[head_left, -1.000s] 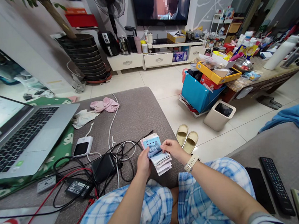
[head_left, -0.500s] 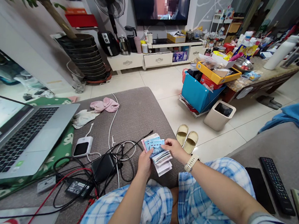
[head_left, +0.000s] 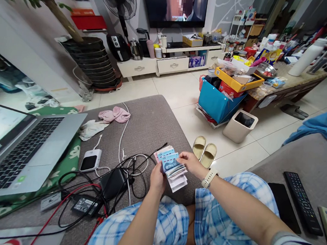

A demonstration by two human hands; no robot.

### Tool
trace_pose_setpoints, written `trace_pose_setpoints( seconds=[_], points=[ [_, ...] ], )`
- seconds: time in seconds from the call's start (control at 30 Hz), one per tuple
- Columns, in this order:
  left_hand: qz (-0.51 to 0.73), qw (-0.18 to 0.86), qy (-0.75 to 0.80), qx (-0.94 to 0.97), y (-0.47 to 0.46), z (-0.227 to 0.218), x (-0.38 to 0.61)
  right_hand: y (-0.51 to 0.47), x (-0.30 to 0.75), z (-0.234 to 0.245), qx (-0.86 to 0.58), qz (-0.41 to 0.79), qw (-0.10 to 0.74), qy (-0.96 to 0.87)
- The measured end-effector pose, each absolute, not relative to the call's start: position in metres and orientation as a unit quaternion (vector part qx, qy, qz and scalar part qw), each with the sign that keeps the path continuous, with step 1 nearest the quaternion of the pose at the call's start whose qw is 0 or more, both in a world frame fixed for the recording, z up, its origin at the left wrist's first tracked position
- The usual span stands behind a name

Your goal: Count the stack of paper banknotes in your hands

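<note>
Above my lap, a stack of banknotes (head_left: 170,163) is held between my two hands. Blue notes lie on top, pinkish ones show at the far left edge, and pale folded ends hang down at the near right. My left hand (head_left: 157,179) is closed round the stack's left side, thumb near the top note. With thumb and fingers pinched together, my right hand (head_left: 188,161) grips the upper right edge of the blue notes. A pale watch strap (head_left: 209,178) circles my right wrist. The fingers under the stack are hidden.
Left of my hands lie tangled cables, a black box (head_left: 113,183), a white device (head_left: 91,160) and a laptop (head_left: 25,144). Beige slippers (head_left: 208,155) and a bin (head_left: 239,126) are on the floor ahead. A remote control (head_left: 303,203) lies at right.
The top blue note has shifted slightly and lies flatter, showing more of its face. My left thumb has drawn back a little toward the stack's edge.
</note>
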State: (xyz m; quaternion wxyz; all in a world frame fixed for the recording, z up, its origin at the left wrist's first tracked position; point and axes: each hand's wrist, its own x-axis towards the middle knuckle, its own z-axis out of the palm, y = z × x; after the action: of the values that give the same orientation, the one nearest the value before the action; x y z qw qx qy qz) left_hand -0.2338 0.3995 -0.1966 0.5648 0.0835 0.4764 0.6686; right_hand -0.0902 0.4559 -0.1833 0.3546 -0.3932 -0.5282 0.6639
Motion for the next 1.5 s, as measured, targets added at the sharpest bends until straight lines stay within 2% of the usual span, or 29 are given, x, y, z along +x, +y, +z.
trace_pose_setpoints(
  seconds=[1.5],
  points=[
    [0.668,0.548,0.499,0.062,0.3985,-0.1917,-0.2334,0.4558,-0.0903,-0.1813,-0.382,0.678,0.347,-0.524]
  ],
)
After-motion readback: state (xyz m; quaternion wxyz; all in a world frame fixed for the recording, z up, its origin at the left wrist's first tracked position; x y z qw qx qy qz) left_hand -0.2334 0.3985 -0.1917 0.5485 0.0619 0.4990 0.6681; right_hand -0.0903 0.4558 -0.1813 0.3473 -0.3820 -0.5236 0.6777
